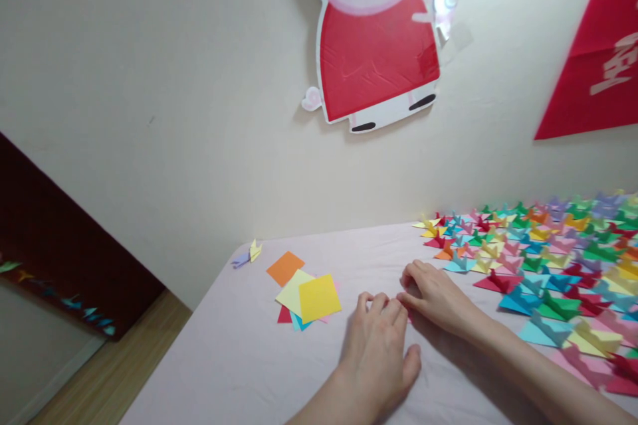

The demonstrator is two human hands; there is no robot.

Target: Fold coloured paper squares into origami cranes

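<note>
My left hand [377, 348] rests on the cloth-covered table with fingers loosely bent and thumb held apart; I see nothing gripped in it. Opposite it, my right hand [441, 295] has its thumb and fingers curled together, tips down at the table. A sliver of pink paper [410, 320] shows beneath the right thumb, mostly covered by the hands, so its shape is hidden. Left of the hands lies a loose pile of square paper sheets, with a yellow sheet [319, 299] on top, a pale yellow sheet [293, 293] below and an orange sheet [286, 269] at its edge.
Many folded paper cranes [561, 305] in mixed colours stand in rows to the right, close to my right forearm. Two small folded papers [248, 255] sit at the far left corner. Behind the table [209, 358] rises a wall [199, 80] with a pig cutout [379, 56].
</note>
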